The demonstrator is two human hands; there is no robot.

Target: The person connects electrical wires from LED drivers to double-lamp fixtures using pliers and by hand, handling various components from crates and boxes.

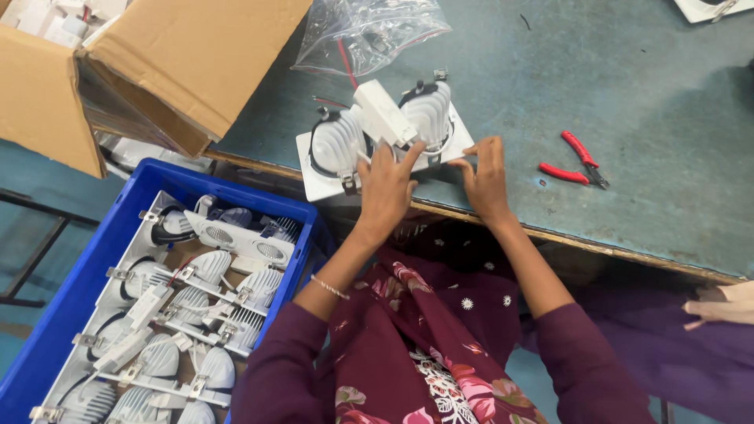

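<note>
You have one white light fitting (382, 135) in front of you. It lies on the grey-green desk (628, 94), right at the near edge. It has two round ribbed lamps side by side on one flat white plate, and one small white box sits on top between them.

Your left hand (385, 188) rests on the near side of the fitting. Its fingers (408, 157) are spread and reach up to the white box, touching it but not closed around it. Your right hand (485, 177) is at the right near corner of the plate. Its fingers are bent, and the tips press on the plate's edge. I cannot tell if they pinch it.

One pair of red-handled pliers (577, 161) lies on the desk to your right, well apart from your hand. One clear plastic bag (369, 31) lies behind the fitting. One open cardboard box (157, 63) stands at the far left.

Below the desk on your left is one blue crate (102, 243). It is full of more white light fittings (181, 314), too many and too piled up to count.

Another person's hand (719, 305) shows at the right edge.
</note>
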